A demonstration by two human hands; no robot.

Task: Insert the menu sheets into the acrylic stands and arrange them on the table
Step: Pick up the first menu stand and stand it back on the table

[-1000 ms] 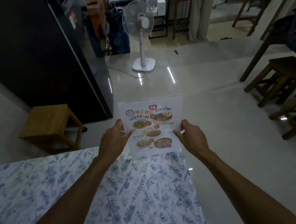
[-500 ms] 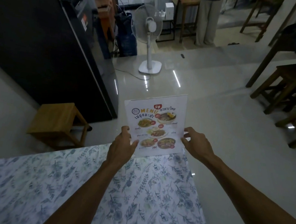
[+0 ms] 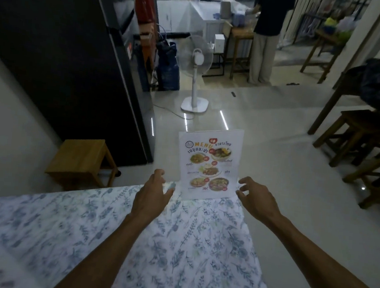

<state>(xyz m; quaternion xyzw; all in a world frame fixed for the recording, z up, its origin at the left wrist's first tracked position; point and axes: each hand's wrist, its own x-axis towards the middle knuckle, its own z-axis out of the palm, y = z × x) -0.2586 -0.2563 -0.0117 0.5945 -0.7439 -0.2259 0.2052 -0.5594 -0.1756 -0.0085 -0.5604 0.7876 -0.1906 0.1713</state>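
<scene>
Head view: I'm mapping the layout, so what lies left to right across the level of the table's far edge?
Wooden stool → left hand → menu stand → right hand → dark wooden stools.

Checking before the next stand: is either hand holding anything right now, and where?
Nothing is held. The left hand and right hand are open, either side of the menu stand, which stands at the table edge.

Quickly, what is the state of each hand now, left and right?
Left hand: open, holding nothing, beside the menu stand.
Right hand: open, holding nothing.
</scene>
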